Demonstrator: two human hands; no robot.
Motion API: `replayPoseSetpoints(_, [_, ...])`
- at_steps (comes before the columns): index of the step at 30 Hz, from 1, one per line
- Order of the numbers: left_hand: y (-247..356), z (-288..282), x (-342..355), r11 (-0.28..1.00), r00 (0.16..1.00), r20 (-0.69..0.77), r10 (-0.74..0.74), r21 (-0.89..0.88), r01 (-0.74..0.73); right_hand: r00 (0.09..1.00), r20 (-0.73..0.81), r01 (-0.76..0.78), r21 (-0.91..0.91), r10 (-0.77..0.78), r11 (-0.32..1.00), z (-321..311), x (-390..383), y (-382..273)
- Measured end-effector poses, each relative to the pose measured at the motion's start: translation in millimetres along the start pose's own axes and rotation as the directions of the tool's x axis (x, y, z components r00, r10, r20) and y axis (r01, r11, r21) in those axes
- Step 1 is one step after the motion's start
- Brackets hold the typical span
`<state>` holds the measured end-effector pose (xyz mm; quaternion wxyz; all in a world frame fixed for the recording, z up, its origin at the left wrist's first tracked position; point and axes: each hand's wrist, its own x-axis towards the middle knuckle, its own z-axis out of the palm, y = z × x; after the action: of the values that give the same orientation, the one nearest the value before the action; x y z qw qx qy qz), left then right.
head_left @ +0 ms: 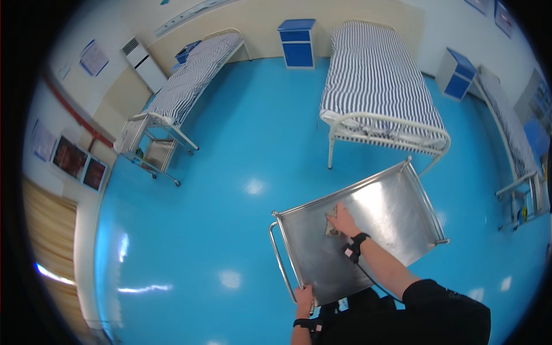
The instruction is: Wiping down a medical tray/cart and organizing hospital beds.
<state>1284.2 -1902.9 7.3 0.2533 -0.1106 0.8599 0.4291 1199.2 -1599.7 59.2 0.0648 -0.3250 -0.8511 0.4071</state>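
Black clothing (448, 310) is filling the bottom right of the frame, with the person's two bare forearms reaching out from it toward a metal cart top (397, 221). That silvery, shallow surface is lying tilted across the lower centre and right of the frame, a rail running along its far edge and a bright reflection showing right of its middle.

At the centre of the cart top, the right hand (343, 220) is resting on a crumpled pale cloth (331, 226), which is sticking out to the left of the fingers. Those fingers are lying together, partly bent, over the cloth; whether they are pinching it or only pressing on it, I cannot tell. At the cart's lower left corner, the left hand (304, 295) is holding the lower end of the tubular handle (280, 259), its fingers curling closely round the metal.

Both wrists are wearing black bands, and a dark cable (376, 280) is trailing from the right one.

Glossy blue floor (241, 195) is spreading behind. A striped bed (374, 75) is standing at the upper centre right, another (198, 72) at the upper left, with a blue-fronted cabinet (298, 52) standing between them.
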Motion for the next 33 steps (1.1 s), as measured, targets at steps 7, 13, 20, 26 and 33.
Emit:
replayPoseSetpoints(7, [-3.4, -8.9, -0.1, 0.980, 0.992, 0.024, -0.124, -0.153, 0.126, 0.999, 0.044, -0.014, -0.019, 0.015, 1.000, 5.7, 24.5, -8.7])
replayPoseSetpoints(13, [3.3, -13.7, 9.3, 0.962, 0.980, 0.087, -0.180, -0.193, 0.194, 0.988, 0.148, -0.053, 0.076, 0.041, 0.996, -6.9, 10.8, -7.9])
replayPoseSetpoints(20, [28.1, -25.4, 8.8, 0.914, 0.946, 0.306, -0.109, -0.344, 0.216, 0.970, 0.239, -0.050, 0.071, 0.031, 0.996, -8.9, -59.2, -2.3])
replayPoseSetpoints(26, [29.1, -6.7, 12.9, 0.926, 0.910, 0.402, -0.097, -0.299, 0.231, 0.970, 0.244, -0.017, 0.132, -0.016, 0.991, -21.2, -143.6, 29.6])
replayPoseSetpoints(33, [28.0, -2.0, 0.5, 0.922, 0.908, 0.401, -0.120, -0.295, 0.251, 0.949, 0.297, -0.113, 0.013, 0.104, 0.994, -11.1, -221.3, 51.2])
